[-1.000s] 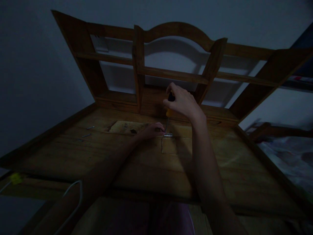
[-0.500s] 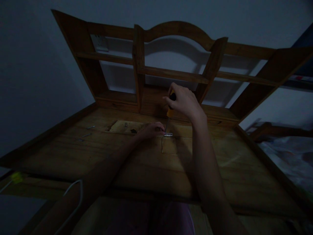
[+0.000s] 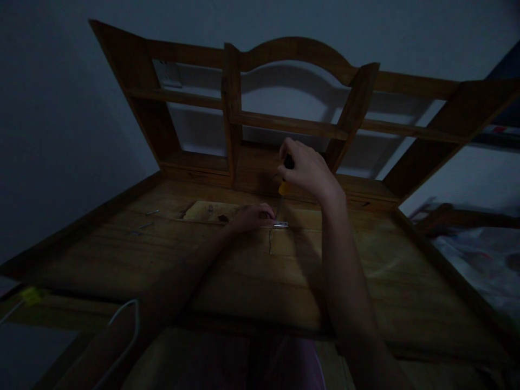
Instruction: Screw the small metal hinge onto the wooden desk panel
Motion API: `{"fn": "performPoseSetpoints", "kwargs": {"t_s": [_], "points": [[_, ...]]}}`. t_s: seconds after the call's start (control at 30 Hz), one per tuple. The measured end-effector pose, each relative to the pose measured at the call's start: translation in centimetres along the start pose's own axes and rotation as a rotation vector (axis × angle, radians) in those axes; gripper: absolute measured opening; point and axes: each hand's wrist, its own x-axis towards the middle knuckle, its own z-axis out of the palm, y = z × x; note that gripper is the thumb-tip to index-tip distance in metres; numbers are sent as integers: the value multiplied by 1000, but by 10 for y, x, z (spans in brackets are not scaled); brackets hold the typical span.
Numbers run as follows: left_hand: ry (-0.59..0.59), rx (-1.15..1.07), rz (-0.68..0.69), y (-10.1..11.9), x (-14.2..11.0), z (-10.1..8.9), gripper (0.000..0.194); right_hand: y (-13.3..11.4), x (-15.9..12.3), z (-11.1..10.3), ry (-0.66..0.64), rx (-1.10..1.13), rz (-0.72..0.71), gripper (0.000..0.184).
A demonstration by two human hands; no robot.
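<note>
My right hand (image 3: 306, 168) is wrapped round the black and yellow handle of a screwdriver (image 3: 283, 187), which points down with its shaft slightly tilted. The tip meets a small metal hinge (image 3: 280, 224) lying on the wooden desktop (image 3: 227, 271). Beside the tip, my left hand (image 3: 255, 216) has its fingers pinched together at the hinge's left end. Whatever lies between those fingertips is too small and dark to make out. The hinge sits along the back edge of a cut piece of board (image 3: 298, 242).
Behind the hands stands a wooden shelf unit (image 3: 288, 123) against the wall. Left of an open recess (image 3: 211, 211), several loose screws or nails (image 3: 146, 225) lie on the desktop. A white cord (image 3: 136, 319) with a yellow tag (image 3: 31, 295) hangs at the front left.
Both hands stay at the hinge with the screwdriver upright. My right-hand fingers have shifted slightly on the handle. The whole view has moved a little.
</note>
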Motion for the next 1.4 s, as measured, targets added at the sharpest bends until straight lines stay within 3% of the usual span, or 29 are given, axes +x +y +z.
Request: {"fn": "performPoseSetpoints", "kwargs": {"t_s": [0.33,0.57,1.4], "points": [[-1,10,-14,2,0,-1,24,0,0,1,3,20,10,24],[-5,-6,-14,3,-1,0,25,1,-1,0,22,53,-9,38],[-5,2,-32,6,-1,-1,23,0,0,1,-2,58,-7,32]]}}
